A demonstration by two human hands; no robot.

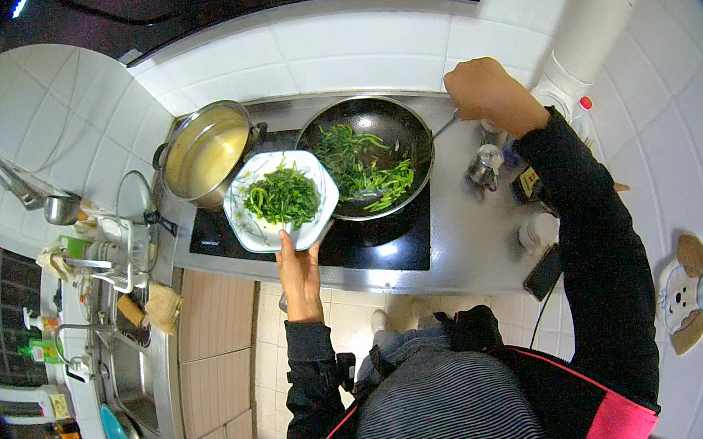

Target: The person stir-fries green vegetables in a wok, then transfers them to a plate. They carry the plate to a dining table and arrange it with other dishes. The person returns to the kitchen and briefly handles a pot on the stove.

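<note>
My left hand [300,278] grips the near rim of a white, angular-edged dish [239,217], thumb on top. Chopped, cooked leafy greens [283,195] are heaped in it. The dish is held over the cooktop, overlapping the near left rim of a black wok [402,124]. More greens [350,154] lie in the wok, mostly on its left and near sides. My right hand [481,95] is closed in a fist, above and to the right of the wok. From it a thin metal handle [445,124] runs down to the wok; its working end is not clear.
A steel pot [182,151] of pale yellowish liquid stands left on the black cooktop [408,255]. A small metal pitcher [483,167], a white jar [538,231] and a phone-like dark device [542,272] sit right. The sink [132,371] and dish rack [122,254] are left.
</note>
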